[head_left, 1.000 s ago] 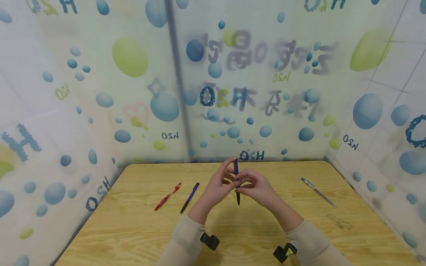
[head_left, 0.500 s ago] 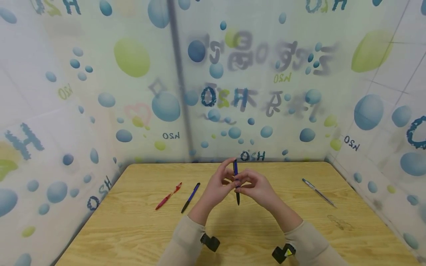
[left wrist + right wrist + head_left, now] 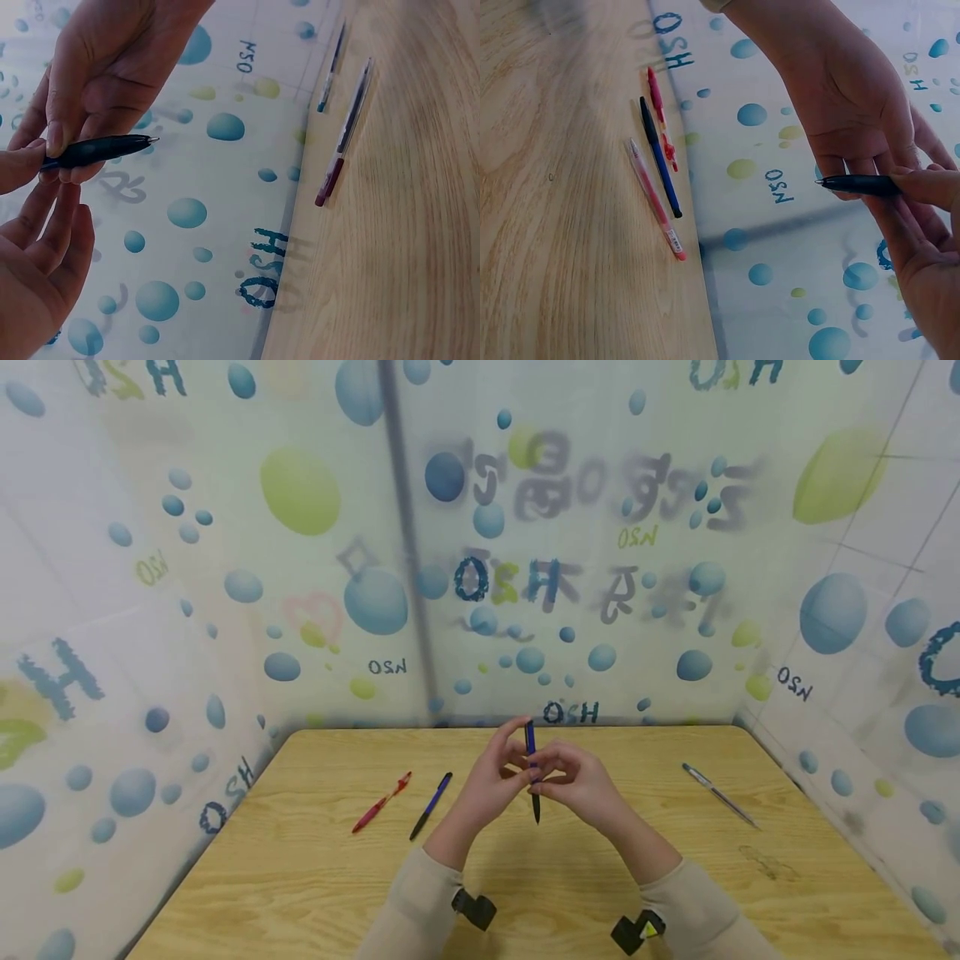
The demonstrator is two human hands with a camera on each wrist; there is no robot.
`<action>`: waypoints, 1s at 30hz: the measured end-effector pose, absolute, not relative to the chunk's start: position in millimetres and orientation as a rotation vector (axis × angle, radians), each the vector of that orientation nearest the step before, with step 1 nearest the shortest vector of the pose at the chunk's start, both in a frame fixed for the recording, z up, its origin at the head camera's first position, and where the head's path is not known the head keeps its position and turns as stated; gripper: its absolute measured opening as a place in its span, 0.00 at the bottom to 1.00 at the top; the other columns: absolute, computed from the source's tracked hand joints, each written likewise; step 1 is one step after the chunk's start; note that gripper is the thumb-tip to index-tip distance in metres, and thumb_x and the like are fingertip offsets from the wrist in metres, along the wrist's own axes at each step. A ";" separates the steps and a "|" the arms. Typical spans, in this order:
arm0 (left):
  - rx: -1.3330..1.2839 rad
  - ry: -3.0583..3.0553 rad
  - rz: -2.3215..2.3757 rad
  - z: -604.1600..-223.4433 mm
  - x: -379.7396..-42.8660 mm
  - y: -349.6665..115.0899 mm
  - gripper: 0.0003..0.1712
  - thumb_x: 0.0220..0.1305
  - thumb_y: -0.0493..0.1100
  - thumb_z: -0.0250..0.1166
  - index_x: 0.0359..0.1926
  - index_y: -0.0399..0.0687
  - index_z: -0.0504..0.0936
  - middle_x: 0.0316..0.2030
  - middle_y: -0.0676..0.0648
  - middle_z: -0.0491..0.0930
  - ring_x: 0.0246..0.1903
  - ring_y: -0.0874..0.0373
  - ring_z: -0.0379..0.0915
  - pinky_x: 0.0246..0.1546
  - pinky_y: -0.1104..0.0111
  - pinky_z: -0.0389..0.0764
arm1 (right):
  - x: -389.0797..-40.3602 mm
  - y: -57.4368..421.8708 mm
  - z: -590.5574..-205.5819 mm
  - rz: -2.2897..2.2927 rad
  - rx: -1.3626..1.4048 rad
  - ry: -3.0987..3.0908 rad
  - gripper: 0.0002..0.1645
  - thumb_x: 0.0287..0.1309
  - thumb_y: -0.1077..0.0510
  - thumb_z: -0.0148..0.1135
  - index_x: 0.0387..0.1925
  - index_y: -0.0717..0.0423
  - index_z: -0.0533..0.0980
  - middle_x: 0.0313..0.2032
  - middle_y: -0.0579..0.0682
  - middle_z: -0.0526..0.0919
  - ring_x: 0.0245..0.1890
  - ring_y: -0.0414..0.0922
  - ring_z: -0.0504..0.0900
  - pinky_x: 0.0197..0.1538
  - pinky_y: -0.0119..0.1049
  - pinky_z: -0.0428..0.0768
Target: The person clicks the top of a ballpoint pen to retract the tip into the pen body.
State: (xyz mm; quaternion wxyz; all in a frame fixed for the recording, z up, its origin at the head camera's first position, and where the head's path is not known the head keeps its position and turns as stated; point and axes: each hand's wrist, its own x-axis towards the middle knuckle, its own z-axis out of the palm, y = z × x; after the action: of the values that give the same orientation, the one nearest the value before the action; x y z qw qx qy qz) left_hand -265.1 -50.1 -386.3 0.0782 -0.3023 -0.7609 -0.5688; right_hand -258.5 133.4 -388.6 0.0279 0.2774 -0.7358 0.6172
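Note:
A blue and black retractable pen (image 3: 531, 739) stands nearly upright above the table, its black lower end pointing down. My left hand (image 3: 491, 781) holds it, with the index fingertip at the pen's top end and the thumb at its middle. From the other side, thumb and fingers of my right hand (image 3: 577, 781) pinch the barrel at mid-length, close against the left thumb. The left wrist view shows the black grip section (image 3: 97, 151) with its metal nib out. In the right wrist view the nib (image 3: 821, 181) shows too; fingers cover the rest of the barrel.
On the wooden table (image 3: 300, 893) lie a red pen (image 3: 381, 803) and a blue pen (image 3: 431, 806) at left, and a clear pen (image 3: 720, 796) at right. The right wrist view adds a pink pen (image 3: 656, 199) beside the blue one. A bubble-patterned curtain (image 3: 525, 510) encloses the table.
The head view has shifted slightly, so the table and curtain appear a little farther right. Both hands keep the same hold on the pen.

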 end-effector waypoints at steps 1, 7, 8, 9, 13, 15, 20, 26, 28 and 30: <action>-0.910 -2.280 -1.704 -386.4 -265.1 -50.1 0.40 0.66 0.33 0.63 0.73 0.60 0.57 0.43 0.49 0.80 0.42 0.55 0.77 0.39 0.62 0.80 | -258.7 133.4 -389.0 1.907 0.857 -2.272 0.15 0.56 0.71 0.67 0.46 0.60 0.80 0.43 0.57 0.78 0.42 0.52 0.80 0.46 0.42 0.82; -0.946 -2.284 -1.690 -387.3 -265.0 -50.7 0.41 0.66 0.31 0.63 0.73 0.58 0.55 0.41 0.48 0.79 0.41 0.54 0.77 0.37 0.63 0.80 | -259.2 134.2 -391.8 1.913 0.869 -2.272 0.16 0.56 0.72 0.67 0.46 0.60 0.79 0.43 0.57 0.78 0.42 0.52 0.80 0.46 0.42 0.82; -0.951 -2.284 -1.688 -387.4 -264.9 -50.8 0.41 0.66 0.30 0.63 0.73 0.57 0.55 0.41 0.48 0.79 0.41 0.54 0.77 0.37 0.63 0.80 | -259.0 134.4 -392.2 1.915 0.873 -2.272 0.16 0.56 0.72 0.67 0.46 0.61 0.79 0.43 0.57 0.77 0.42 0.52 0.80 0.45 0.42 0.82; -0.955 -2.285 -1.687 -387.4 -264.7 -50.8 0.42 0.65 0.30 0.63 0.73 0.57 0.55 0.41 0.48 0.79 0.41 0.54 0.77 0.37 0.63 0.80 | -258.9 134.5 -392.5 1.918 0.881 -2.270 0.16 0.56 0.72 0.66 0.46 0.61 0.79 0.43 0.58 0.77 0.42 0.52 0.80 0.45 0.42 0.82; -0.952 -2.293 -1.691 -387.1 -263.5 -50.5 0.42 0.66 0.31 0.63 0.73 0.58 0.54 0.40 0.49 0.78 0.41 0.54 0.77 0.37 0.63 0.80 | -258.6 134.8 -393.4 1.933 0.895 -2.261 0.16 0.55 0.73 0.66 0.46 0.62 0.79 0.44 0.58 0.76 0.42 0.52 0.80 0.45 0.42 0.82; -0.944 -2.299 -1.694 -386.7 -262.9 -50.3 0.42 0.66 0.31 0.62 0.73 0.60 0.54 0.40 0.49 0.78 0.41 0.54 0.77 0.37 0.64 0.80 | -258.7 134.8 -393.5 1.936 0.892 -2.260 0.16 0.55 0.73 0.66 0.46 0.62 0.79 0.44 0.58 0.76 0.42 0.52 0.80 0.45 0.42 0.82; -0.937 -2.315 -1.688 -386.9 -263.6 -50.3 0.42 0.66 0.32 0.63 0.73 0.63 0.54 0.41 0.50 0.78 0.42 0.55 0.77 0.37 0.64 0.79 | -258.3 135.0 -393.0 1.941 0.883 -2.262 0.16 0.55 0.72 0.67 0.46 0.61 0.79 0.43 0.57 0.77 0.42 0.51 0.80 0.45 0.42 0.82; -0.958 -2.323 -1.680 -387.4 -263.5 -50.8 0.44 0.66 0.32 0.62 0.75 0.59 0.51 0.42 0.48 0.78 0.42 0.54 0.77 0.38 0.64 0.80 | -257.9 136.8 -393.2 1.960 0.902 -2.260 0.16 0.56 0.71 0.67 0.46 0.61 0.79 0.43 0.57 0.76 0.41 0.50 0.80 0.45 0.42 0.82; -0.958 -2.327 -1.687 -387.8 -263.2 -51.0 0.45 0.66 0.32 0.63 0.75 0.62 0.50 0.42 0.48 0.79 0.42 0.54 0.77 0.38 0.64 0.80 | -258.0 137.7 -393.3 1.963 0.916 -2.262 0.16 0.56 0.71 0.67 0.47 0.61 0.79 0.43 0.58 0.76 0.41 0.50 0.80 0.45 0.42 0.82; -0.950 -2.335 -1.696 -388.4 -262.8 -51.2 0.46 0.66 0.33 0.63 0.75 0.66 0.49 0.42 0.48 0.79 0.41 0.55 0.77 0.39 0.65 0.80 | -258.0 138.7 -393.5 1.971 0.927 -2.266 0.16 0.56 0.71 0.67 0.47 0.62 0.79 0.43 0.58 0.76 0.41 0.50 0.80 0.45 0.42 0.82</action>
State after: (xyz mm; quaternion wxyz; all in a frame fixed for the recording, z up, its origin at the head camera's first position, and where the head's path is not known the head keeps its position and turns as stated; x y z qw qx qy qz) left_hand -262.8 -51.2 -388.4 0.0517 -0.3122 -0.7676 -0.5573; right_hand -258.0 138.7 -393.5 -0.0004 0.2949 -0.7210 0.6271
